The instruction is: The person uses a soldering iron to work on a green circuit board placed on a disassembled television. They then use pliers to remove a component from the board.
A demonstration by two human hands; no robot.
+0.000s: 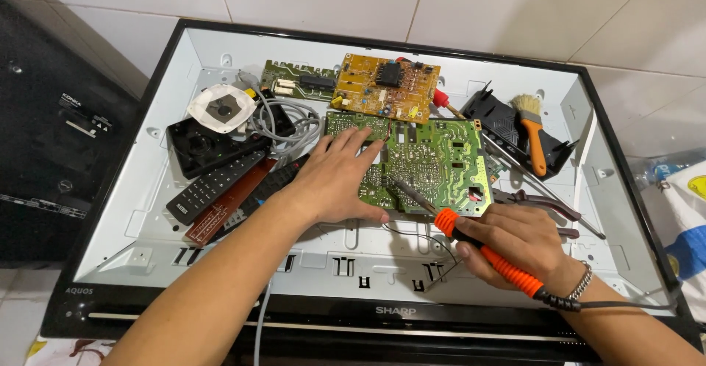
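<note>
A green circuit board (434,161) lies solder side up in the middle of an opened flat-screen panel (220,50). My left hand (340,178) rests flat on the board's left part, fingers spread and pointing away from me. My right hand (515,242) grips an orange-handled soldering iron (485,252) like a pen. Its metal tip (401,188) touches the green board near its lower middle, just right of my left thumb. The iron's black cord (625,306) runs off to the right.
A yellow circuit board (386,86) and a narrow green board (298,80) lie at the back. Left are remote controls (213,186), a black speaker (198,145), a white round part (222,107) and grey cables. Right are a brush (533,134), pliers (544,205) and screwdrivers.
</note>
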